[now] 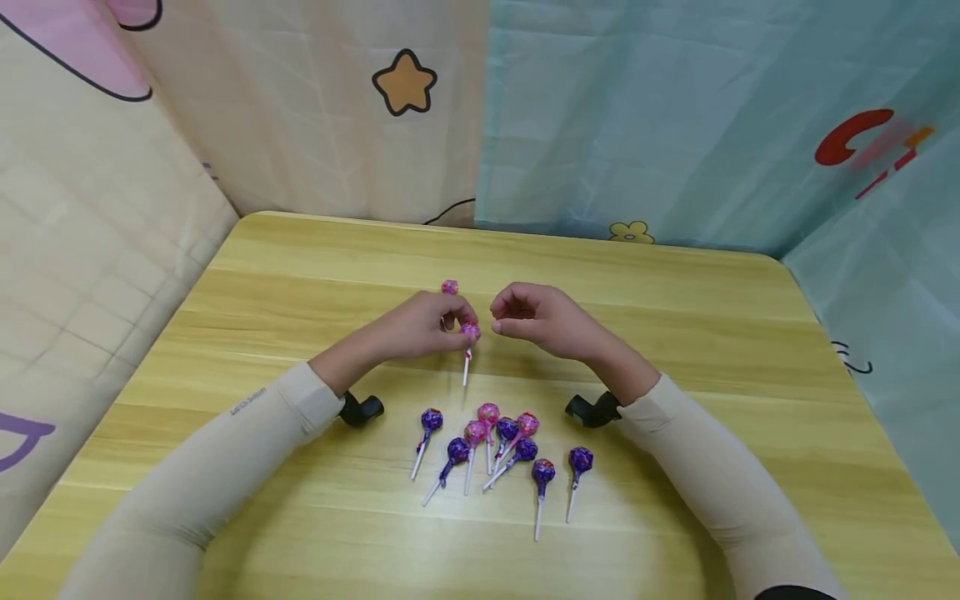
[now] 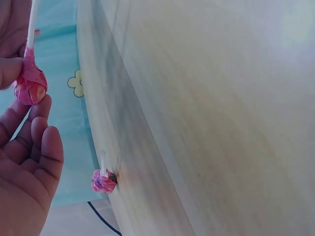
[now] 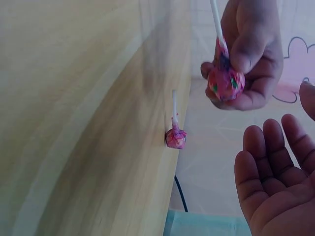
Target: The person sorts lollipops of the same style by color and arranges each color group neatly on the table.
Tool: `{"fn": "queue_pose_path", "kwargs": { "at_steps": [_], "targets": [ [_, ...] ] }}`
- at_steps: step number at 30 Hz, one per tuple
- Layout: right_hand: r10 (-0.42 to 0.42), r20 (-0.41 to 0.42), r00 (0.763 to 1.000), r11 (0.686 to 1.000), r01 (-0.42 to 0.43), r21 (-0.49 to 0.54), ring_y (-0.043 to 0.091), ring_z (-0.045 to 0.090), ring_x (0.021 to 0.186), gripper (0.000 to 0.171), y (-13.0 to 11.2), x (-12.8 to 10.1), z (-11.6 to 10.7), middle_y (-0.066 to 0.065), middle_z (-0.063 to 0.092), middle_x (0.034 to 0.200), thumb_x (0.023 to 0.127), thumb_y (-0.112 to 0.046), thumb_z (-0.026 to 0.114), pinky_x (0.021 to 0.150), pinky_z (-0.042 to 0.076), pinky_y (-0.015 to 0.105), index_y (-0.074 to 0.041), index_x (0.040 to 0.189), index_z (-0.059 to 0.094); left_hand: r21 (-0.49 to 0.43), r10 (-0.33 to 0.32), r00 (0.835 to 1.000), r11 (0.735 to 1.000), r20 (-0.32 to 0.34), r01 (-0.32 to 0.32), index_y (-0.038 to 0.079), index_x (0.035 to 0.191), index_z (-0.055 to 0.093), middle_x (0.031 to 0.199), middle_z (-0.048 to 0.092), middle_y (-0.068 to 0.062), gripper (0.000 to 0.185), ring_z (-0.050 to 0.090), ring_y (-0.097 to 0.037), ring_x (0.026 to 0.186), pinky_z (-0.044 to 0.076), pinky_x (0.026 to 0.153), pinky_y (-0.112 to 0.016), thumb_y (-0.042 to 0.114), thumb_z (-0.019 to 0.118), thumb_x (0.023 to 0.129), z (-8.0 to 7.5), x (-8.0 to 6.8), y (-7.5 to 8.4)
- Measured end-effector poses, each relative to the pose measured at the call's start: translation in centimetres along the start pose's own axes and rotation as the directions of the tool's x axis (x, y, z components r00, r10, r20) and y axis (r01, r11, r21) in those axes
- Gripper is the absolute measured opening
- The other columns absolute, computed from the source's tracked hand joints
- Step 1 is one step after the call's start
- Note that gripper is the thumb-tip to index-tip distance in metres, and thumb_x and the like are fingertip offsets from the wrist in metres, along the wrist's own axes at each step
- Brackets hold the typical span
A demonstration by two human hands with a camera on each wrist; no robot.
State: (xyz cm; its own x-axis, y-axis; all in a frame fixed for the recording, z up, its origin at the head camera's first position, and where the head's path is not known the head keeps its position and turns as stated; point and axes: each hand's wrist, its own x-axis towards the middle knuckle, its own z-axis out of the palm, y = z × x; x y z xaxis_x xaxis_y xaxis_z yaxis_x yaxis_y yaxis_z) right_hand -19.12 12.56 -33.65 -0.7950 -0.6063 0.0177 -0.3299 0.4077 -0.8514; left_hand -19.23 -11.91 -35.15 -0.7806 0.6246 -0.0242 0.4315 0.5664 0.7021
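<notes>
— Pink wrapper, that one in the left hand (image 1: pixel 420 327)?
— Yes. Fingers pinch a pink lollipop (image 1: pixel 470 332) just below its head, above the desk (image 1: pixel 675 292) middle.
— And past it?
— Second pink lollipop (image 1: pixel 449 287) lies on the wood toward the far edge.
— Right hand (image 1: pixel 536 318)?
— Empty, fingers loosely curled, just beside the held one.
— Near edge?
— Cluster of lollipops (image 1: pixel 498 446), purple and pink.

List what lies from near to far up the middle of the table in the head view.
Cluster of purple and pink lollipops → pink lollipop pinched in the left hand, with the empty right hand beside it → lone pink lollipop on the table → patterned curtain.
</notes>
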Motion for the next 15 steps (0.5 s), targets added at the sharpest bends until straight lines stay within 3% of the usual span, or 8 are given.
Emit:
{"fn": "queue_pose_path", "kwargs": {
  "at_steps": [7,15],
  "targets": [
    [0.008,0.018,1.0,1.0,-0.008,0.003,0.02,0.061,0.095,0.021,0.2,-1.8,0.3,0.004,0.065,0.102,0.095,-0.018,0.07,0.085,0.051,0.037,-0.004,0.109,0.064,-0.058,0.024,0.998,0.998,-0.049,-0.027,0.01,0.104,0.071,0.091,0.069,0.002,0.017,0.062,-0.015,0.085,0.052,0.079,-0.031,0.023,0.072,0.093,0.1,0.6,-0.6],
    [0.004,0.049,0.999,1.0,-0.003,-0.016,0.019,0.062,0.097,0.02,0.5,-4.1,0.7,0.003,0.065,0.102,0.095,-0.013,0.069,0.086,0.051,0.039,-0.001,0.11,0.064,-0.115,0.037,0.997,0.992,-0.066,-0.044,0.011,0.101,0.071,0.091,0.068,0.001,0.013,0.063,-0.015,0.085,0.053,0.078,-0.03,0.02,0.072,0.092,0.5,1.2,-0.8]
  ]
}}
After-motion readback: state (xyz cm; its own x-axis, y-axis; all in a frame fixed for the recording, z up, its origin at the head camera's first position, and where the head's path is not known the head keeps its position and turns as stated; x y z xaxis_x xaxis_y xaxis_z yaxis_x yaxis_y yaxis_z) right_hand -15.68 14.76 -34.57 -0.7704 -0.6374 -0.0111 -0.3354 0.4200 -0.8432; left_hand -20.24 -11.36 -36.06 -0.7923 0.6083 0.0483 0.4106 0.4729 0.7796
